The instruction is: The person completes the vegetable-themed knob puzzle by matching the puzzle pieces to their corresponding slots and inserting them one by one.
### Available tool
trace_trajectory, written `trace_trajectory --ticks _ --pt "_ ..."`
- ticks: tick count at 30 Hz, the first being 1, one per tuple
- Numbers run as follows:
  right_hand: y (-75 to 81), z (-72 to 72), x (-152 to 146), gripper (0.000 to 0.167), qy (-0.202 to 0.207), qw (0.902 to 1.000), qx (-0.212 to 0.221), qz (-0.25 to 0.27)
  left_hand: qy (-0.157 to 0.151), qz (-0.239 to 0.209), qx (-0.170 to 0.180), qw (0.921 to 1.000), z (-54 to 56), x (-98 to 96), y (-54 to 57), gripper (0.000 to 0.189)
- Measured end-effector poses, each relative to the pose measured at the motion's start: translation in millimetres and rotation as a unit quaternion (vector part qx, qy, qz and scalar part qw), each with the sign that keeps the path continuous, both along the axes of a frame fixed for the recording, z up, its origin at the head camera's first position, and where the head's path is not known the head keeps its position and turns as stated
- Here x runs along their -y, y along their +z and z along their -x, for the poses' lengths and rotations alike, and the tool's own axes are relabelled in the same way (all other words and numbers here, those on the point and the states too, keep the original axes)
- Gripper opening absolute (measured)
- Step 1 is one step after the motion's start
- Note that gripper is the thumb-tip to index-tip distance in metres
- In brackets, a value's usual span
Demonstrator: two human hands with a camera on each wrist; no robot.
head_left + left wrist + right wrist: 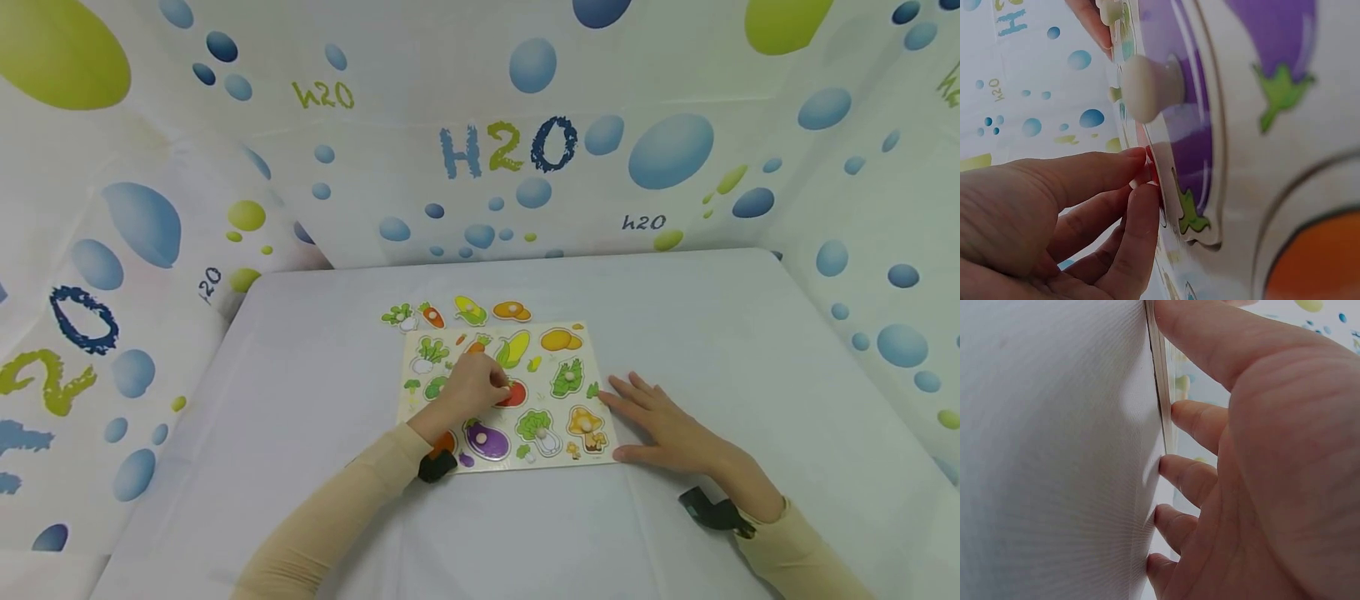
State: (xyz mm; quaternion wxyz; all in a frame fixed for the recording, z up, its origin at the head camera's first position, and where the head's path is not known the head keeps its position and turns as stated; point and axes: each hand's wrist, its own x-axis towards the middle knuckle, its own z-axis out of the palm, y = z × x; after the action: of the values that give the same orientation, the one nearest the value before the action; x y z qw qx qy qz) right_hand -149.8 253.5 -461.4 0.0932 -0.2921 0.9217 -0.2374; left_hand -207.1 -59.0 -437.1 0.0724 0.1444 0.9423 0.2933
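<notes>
A pale vegetable peg puzzle board (538,385) lies flat on the white table. Thumb and fingertips of my left hand (467,390) pinch the small knob of the red tomato piece (516,394), low over the middle of the board. Just nearer to me sits the purple eggplant piece (493,443), its round knob (1143,89) large in the left wrist view. My right hand (667,429) rests at the board's right edge, fingers spread; thumb and index finger touch the edge (1159,369), while other fingertips lie on the cloth.
Beyond the board's far edge lie a white radish piece (405,317), a carrot piece (432,315), a corn piece (470,311) and a potato piece (512,311). In the board sit a leafy green piece (567,379), a cabbage piece (538,433) and a mushroom piece (585,425).
</notes>
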Motion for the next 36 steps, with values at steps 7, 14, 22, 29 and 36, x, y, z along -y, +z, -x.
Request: trace_trajectory --ticks 7,14,22,29,36 --pt "-1.7 -0.3 -1 0.079 0.000 1.0000 0.000 0.005 -0.008 -0.003 0.008 0.9999 1.3 -0.9 -1.7 0.007" --pt "-6.2 -1.1 0 0.079 0.000 1.0000 -0.001 0.007 -0.022 -0.004 0.028 0.9994 -0.8 -0.1 -1.8 0.010" --pt "-6.6 -1.8 2 0.080 -0.004 1.0000 -0.001 0.003 -0.021 -0.009 0.044 0.9988 -0.9 19.3 16.5 0.036" --pt "-4.8 -1.2 2 0.079 -0.003 1.0000 -0.004 0.001 0.073 -0.057 -0.050 0.9944 24.9 65.5 36.1 0.028" --pt "-6.5 -1.6 1 0.079 -0.002 1.0000 -0.001 0.008 0.214 -0.095 -0.123 0.9643 53.5 114.8 30.5 0.027"
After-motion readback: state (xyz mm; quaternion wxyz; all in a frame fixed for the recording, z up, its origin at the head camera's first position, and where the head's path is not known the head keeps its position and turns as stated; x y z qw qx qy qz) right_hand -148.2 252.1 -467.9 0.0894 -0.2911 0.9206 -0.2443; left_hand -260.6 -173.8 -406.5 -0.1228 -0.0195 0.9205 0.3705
